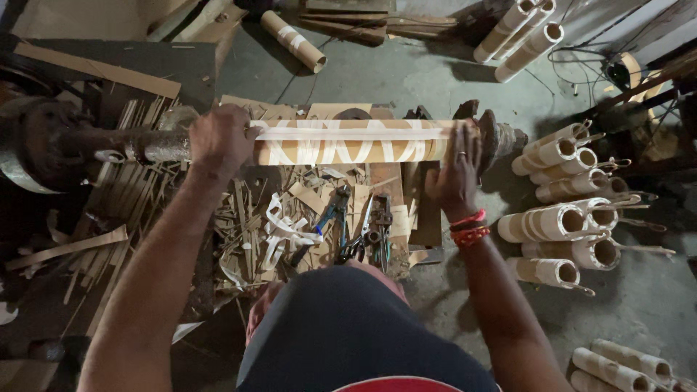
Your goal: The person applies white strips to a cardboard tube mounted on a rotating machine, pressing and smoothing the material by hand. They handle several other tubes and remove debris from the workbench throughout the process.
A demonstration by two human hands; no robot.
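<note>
A long brown cardboard tube (348,141) wound with white tape lies level on a metal spindle (156,145) of an old machine. My left hand (220,138) grips the tube's left end where it meets the spindle. My right hand (456,174), with a ring and red thread bands at the wrist, presses flat against the tube's right end beside a dark metal end plate (490,138). A white strip runs along the top of the tube.
Pliers and a wrench (363,229) lie among cardboard scraps and white tape offcuts (283,232) under the tube. Several finished tubes (566,196) are stacked on the floor at right, more at the top (523,33) and bottom right (624,366). A large pulley wheel (22,145) sits at left.
</note>
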